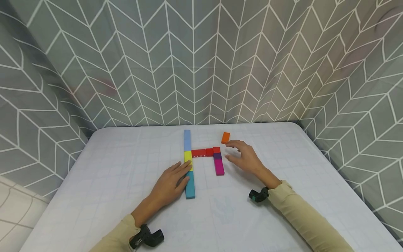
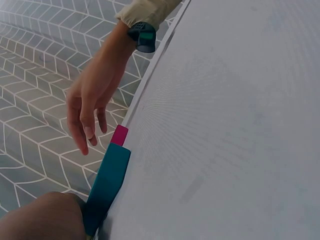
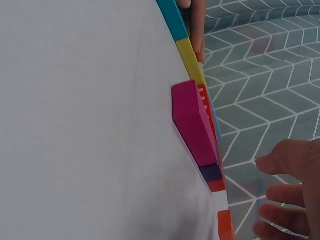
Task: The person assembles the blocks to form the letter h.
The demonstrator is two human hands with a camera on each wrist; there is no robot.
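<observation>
My left hand (image 1: 171, 183) lies with extended fingers on a column of blocks, over the yellow block (image 1: 188, 156) and beside the teal block (image 1: 190, 185). A light blue block (image 1: 187, 140) tops that column. From the yellow block a row of red blocks (image 1: 199, 153) runs right, ending at a red block (image 1: 216, 149). Below that end stand a purple block (image 1: 217, 156) and a magenta block (image 1: 219, 167). My right hand (image 1: 247, 157) holds nothing, its fingers spread and slightly bent. Its fingertips hover close to a loose orange block (image 1: 225, 137); the right wrist view shows a gap.
The blocks lie on a table with a white cover (image 1: 126, 154). A grey curtain with white zigzag lines (image 1: 195, 70) hangs behind the table and at both sides. Black wrist cameras are strapped at both sleeves.
</observation>
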